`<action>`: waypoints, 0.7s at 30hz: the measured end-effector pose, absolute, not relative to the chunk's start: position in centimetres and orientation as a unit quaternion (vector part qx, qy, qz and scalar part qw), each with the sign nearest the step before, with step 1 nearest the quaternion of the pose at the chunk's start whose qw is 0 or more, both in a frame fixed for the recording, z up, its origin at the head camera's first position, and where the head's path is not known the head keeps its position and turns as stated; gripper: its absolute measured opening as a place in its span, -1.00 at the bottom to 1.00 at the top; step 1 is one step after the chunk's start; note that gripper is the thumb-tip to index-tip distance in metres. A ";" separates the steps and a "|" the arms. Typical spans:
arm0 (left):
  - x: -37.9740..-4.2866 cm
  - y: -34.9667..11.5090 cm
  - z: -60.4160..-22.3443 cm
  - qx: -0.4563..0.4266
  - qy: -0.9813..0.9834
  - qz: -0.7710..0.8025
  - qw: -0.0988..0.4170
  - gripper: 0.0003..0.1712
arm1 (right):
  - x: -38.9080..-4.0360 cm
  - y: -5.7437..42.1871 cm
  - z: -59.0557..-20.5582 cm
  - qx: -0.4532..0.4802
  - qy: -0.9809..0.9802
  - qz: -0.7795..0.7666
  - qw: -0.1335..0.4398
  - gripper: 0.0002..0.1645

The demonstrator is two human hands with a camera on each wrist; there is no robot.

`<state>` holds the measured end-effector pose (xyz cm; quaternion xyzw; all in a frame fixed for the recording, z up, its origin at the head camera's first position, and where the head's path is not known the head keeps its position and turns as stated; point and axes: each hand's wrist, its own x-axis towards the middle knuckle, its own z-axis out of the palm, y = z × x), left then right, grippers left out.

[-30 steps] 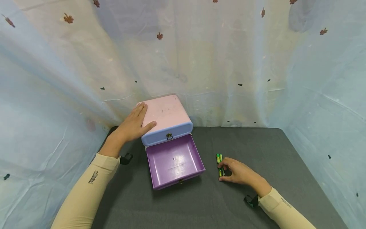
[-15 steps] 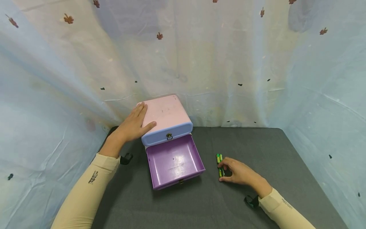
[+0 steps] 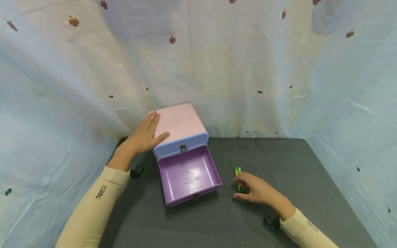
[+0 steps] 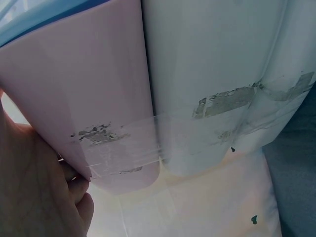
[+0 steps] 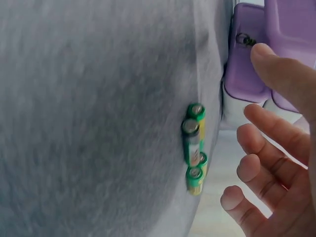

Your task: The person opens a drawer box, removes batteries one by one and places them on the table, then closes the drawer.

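Observation:
My left hand [image 3: 142, 136] lies flat on the left edge of a drawer box's pink top [image 3: 181, 119], thumb spread toward its blue upper drawer [image 3: 169, 148]. In the left wrist view that hand [image 4: 42, 182] rests along the pink casing [image 4: 94, 84]. Below, the purple lower drawer [image 3: 186, 182] is pulled out with nothing in it. To its right, my right hand [image 3: 258, 187] hovers over several green batteries [image 3: 237, 170] lying in a close group on the table. The right wrist view shows its fingers [image 5: 249, 168] spread and apart from the batteries [image 5: 193, 140].
A dark grey cloth [image 3: 223, 220] covers the table. Pale curtains [image 3: 217, 69] with small leaf marks hang behind it and at both sides. Clear tape [image 4: 143, 138] runs across the casing's side. A black strap [image 3: 273, 222] hangs at my right wrist.
My right thumb and fingers have spread and shifted slightly left, off the batteries, which stay on the table. The left hand and the drawer box have not moved.

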<state>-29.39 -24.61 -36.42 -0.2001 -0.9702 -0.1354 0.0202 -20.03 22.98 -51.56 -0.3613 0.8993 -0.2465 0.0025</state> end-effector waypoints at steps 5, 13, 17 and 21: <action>-29.4 -24.6 -36.5 -0.201 -0.970 -0.138 0.023 0.19 | -19.4 22.4 -51.6 -0.371 0.894 -0.251 -0.001 -0.52; -29.4 -24.7 -36.5 -0.202 -0.969 -0.138 0.025 0.19 | -18.5 21.3 -51.5 -0.421 0.854 -0.306 0.016 -0.62; -29.4 -24.7 -36.6 -0.201 -0.969 -0.139 0.027 0.19 | -17.9 20.5 -51.7 -0.442 0.825 -0.350 0.025 -0.64; -29.4 -24.7 -36.6 -0.201 -0.970 -0.136 0.024 0.19 | -17.4 19.6 -51.9 -0.454 0.805 -0.381 0.028 -0.61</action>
